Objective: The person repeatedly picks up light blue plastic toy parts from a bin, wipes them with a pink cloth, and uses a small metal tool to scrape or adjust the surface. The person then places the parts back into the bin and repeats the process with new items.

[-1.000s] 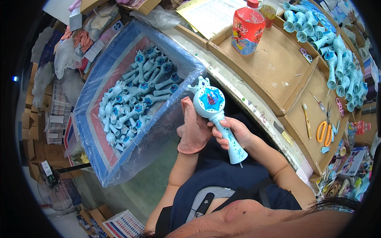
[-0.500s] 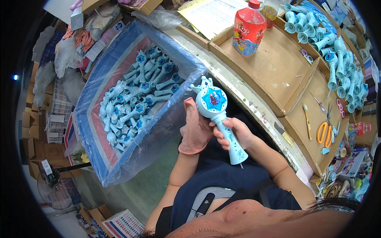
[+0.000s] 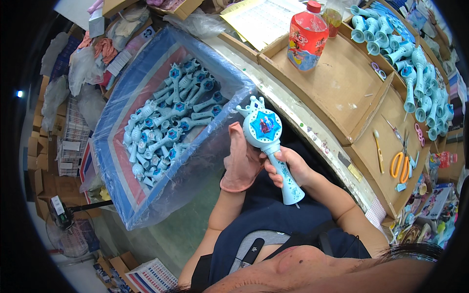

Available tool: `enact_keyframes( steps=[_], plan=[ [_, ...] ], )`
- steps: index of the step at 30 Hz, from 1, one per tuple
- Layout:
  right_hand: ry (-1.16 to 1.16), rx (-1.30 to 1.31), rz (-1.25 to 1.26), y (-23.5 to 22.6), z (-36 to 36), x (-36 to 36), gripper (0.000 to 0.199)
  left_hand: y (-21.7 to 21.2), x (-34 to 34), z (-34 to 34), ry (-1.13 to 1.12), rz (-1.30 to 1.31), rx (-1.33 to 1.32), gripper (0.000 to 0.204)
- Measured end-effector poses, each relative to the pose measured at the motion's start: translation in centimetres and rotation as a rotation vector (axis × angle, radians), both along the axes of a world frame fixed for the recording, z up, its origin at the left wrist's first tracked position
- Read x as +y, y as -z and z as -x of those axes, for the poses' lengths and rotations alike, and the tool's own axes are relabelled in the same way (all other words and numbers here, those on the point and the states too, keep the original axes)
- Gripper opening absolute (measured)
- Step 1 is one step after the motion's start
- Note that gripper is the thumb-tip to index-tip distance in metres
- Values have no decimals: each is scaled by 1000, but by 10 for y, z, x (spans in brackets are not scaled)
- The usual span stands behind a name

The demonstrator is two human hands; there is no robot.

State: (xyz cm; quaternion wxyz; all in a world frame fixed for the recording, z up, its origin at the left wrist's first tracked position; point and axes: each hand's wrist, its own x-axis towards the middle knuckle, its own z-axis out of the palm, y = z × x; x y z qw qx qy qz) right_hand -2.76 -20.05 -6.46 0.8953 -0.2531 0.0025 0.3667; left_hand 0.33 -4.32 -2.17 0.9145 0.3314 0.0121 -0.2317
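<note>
A light blue toy wand (image 3: 285, 181) is held upright and slightly tilted in front of my body. Its round head carries a small crown and a blue star-shaped panel with a picture, and blue patterns run down the flared handle. My bare right hand (image 3: 295, 168) is closed round the handle just below the head, thumb across the front. My left hand (image 3: 240, 163), in a thin pink glove, presses against the wand's head and neck from the left and behind. One gloved finger points up beside the head; the other left fingertips are hidden behind the wand.
A plastic-lined blue bin (image 3: 110, 161) on the left holds many similar wands. Cardboard trays (image 3: 317, 95) on the right bench carry a red-labelled bottle (image 3: 308, 36), orange scissors (image 3: 399, 163) and a yellow brush (image 3: 378, 151). More wands (image 3: 415, 73) lie at the far right.
The wand has turned a little in my hands, its lower end shifting slightly left and its head slightly right. Both hands keep their hold.
</note>
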Motion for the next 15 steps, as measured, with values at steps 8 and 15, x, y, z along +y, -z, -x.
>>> enact_keyframes(
  steps=[8,15],
  plan=[
    [22,-16,50,0,1,1,39,8,3,1,5,131,-95,46],
    [21,-37,116,0,0,0,38,8,5,2,29,155,-42,44]
  ],
)
